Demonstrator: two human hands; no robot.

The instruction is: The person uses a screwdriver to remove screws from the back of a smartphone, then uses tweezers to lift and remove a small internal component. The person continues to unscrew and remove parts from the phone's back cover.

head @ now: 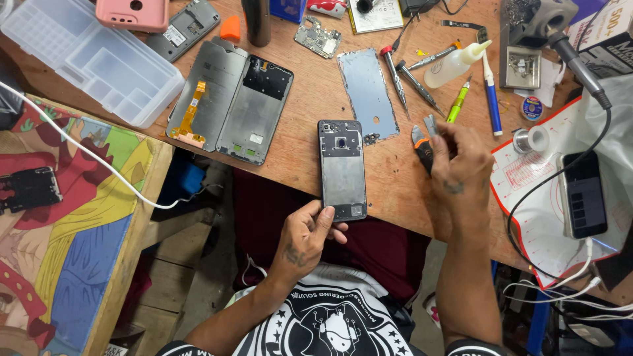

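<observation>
Two hands work at the near edge of the desk. The left hand pinches the bottom end of one opened phone, thumb and fingers closed narrowly on its corner; the phone lies flat, back cover off, overhanging the near edge. The right hand is curled around a small cutter with an orange and black handle, just right of the phone; its fingers hide most of the tool, so only the handle and a metal tip show.

Further in lie two phone frames side by side, one with a yellow ribbon cable, and one bare back panel. Two screwdrivers rest beside the panel, then one glue bottle, one green pen and one blue pen.

One clear parts box sits at the far left corner. One pink phone case is cut off by the top of the view. At the right edge, a second phone lies on a white mat, partly crossed by a black cable. Small parts along the far edge are too small to make out.
</observation>
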